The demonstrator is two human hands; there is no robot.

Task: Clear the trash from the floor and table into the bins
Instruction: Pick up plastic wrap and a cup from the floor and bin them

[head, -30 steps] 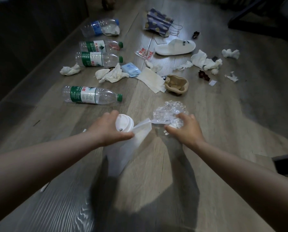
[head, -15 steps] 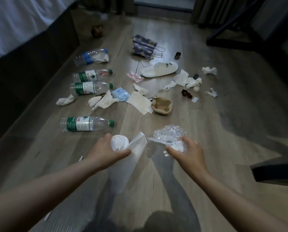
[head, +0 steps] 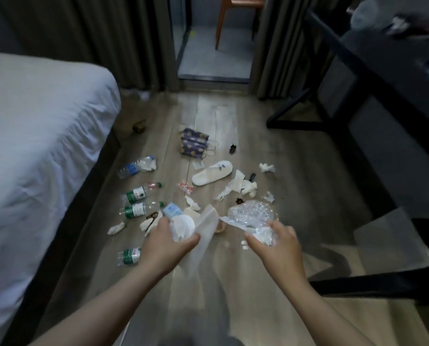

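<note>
Head, left hand (head: 164,247) grips lid (head: 182,224), right hand (head: 277,247) wrap (head: 250,214)

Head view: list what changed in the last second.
The left hand and right hand rose from the floor as the view tilted up, showing bed and table. Left still grips the lid and bag, right the crumpled plastic. Bottles and slipper lie unmoved.

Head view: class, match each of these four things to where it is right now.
1 white foam slipper
2 round white plastic lid
3 crumpled clear plastic wrap
4 blue patterned face mask

A gripped by the right hand
B floor, beside torn white tissues
C gripped by the left hand
D floor, nearest the grey curtains

Pairs: 1-B, 2-C, 3-A, 4-D
</note>
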